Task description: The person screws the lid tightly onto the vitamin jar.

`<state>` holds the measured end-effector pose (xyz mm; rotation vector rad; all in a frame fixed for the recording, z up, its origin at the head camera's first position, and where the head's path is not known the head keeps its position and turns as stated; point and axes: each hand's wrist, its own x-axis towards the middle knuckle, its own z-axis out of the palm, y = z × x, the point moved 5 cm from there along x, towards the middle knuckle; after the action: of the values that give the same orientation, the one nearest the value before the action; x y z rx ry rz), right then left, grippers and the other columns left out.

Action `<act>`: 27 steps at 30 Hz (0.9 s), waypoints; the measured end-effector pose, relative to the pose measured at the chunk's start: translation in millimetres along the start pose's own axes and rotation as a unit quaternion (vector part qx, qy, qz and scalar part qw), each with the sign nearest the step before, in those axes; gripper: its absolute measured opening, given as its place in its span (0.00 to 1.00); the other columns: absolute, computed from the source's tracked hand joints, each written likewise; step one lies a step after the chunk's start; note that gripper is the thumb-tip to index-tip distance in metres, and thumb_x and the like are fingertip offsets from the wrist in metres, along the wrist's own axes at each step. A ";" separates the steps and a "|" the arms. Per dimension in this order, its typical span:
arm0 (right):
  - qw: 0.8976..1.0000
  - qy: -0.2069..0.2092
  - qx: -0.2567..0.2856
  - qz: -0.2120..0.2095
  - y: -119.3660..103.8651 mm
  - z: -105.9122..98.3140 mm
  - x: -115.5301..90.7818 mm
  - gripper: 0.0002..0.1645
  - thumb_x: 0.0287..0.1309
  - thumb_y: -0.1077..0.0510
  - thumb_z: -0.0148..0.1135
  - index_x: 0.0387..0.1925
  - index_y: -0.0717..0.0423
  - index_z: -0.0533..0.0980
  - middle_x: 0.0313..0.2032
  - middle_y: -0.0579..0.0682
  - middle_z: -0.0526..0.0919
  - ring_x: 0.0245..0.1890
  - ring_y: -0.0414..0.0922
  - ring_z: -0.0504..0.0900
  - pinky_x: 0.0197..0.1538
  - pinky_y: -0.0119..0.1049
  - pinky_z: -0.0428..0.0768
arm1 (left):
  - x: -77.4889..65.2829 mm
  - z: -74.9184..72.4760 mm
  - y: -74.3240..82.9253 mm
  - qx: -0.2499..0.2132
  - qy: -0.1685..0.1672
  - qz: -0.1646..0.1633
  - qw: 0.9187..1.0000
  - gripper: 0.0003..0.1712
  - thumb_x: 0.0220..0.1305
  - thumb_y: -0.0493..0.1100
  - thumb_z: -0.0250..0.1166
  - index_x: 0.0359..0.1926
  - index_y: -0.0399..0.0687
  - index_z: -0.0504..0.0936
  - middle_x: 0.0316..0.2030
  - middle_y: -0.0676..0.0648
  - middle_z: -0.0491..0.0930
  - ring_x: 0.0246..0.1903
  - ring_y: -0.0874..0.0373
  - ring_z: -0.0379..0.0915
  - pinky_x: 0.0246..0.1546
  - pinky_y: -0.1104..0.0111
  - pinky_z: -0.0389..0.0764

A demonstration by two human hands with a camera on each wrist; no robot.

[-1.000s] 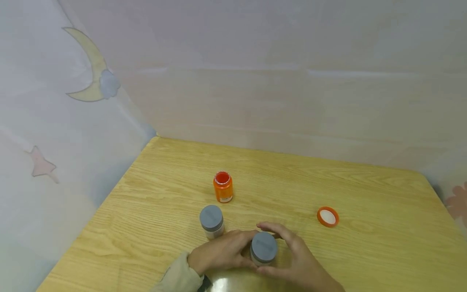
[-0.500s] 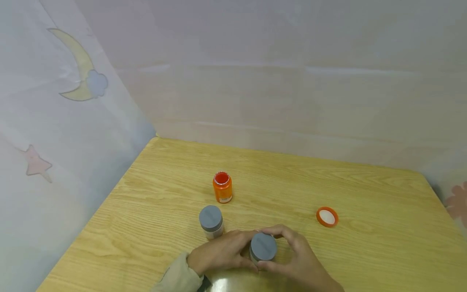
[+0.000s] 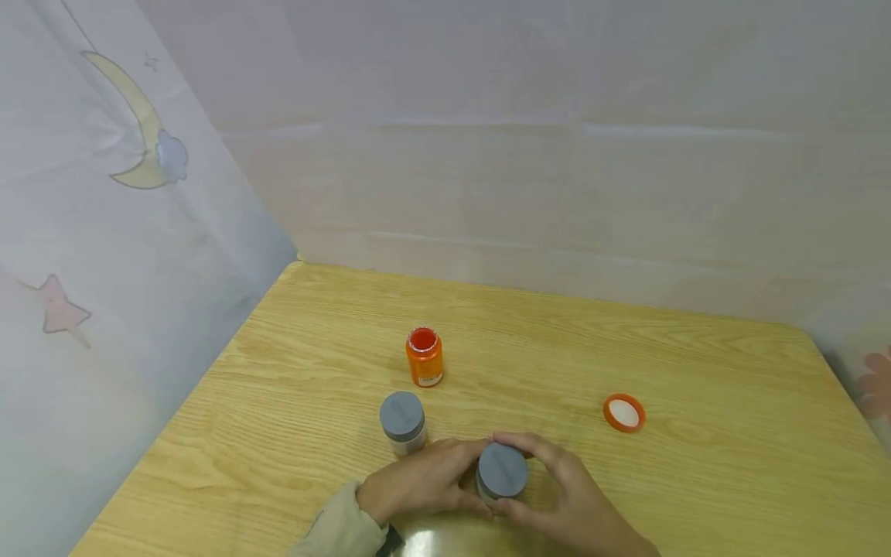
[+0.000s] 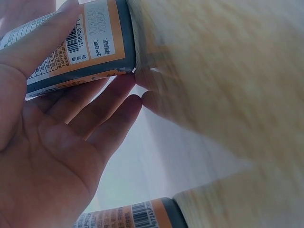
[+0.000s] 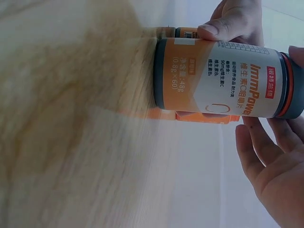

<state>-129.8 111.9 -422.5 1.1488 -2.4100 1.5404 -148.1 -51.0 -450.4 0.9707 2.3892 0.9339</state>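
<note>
A vitamin bottle [image 5: 223,76] with an orange and white label and a grey lid [image 3: 503,469] stands upright on the wooden table near its front. My left hand [image 3: 431,478] holds its body from the left, thumb across the label [image 4: 90,33] and fingers on the other side. Around the lid, my right hand [image 3: 560,495] grips with thumb and fingertips; a red-orange ring [image 5: 287,85] shows just below the lid. Beside my left hand stands a second grey-lidded bottle [image 3: 403,418], its label [image 4: 128,216] partly visible in the left wrist view.
Farther back, an orange bottle [image 3: 425,360] stands uncapped. Its matching orange-rimmed cap [image 3: 624,413] lies to the right, white inner side up. A pale printed backdrop [image 3: 445,186] borders the wooden table [image 3: 696,371] at the back and left.
My right thumb and fingers have closed in from around the lid onto its sides. My left hand stays on the bottle. The head view has shifted slightly.
</note>
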 end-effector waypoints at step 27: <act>1.000 0.001 0.017 0.014 -3.5 -0.3 -0.3 0.38 0.51 0.61 0.75 0.64 0.54 0.71 0.58 0.48 0.81 0.59 0.36 0.78 0.63 0.25 0.73 | 0.0 0.5 -1.3 0.003 0.002 -0.001 1.000 0.41 0.57 0.52 0.73 0.69 0.54 0.68 0.60 0.57 0.79 0.57 0.71 0.73 0.58 0.76 0.75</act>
<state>-127.5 111.5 -419.9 1.1224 -2.4185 1.5952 -148.4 -51.5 -451.8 0.9700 2.3966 0.9306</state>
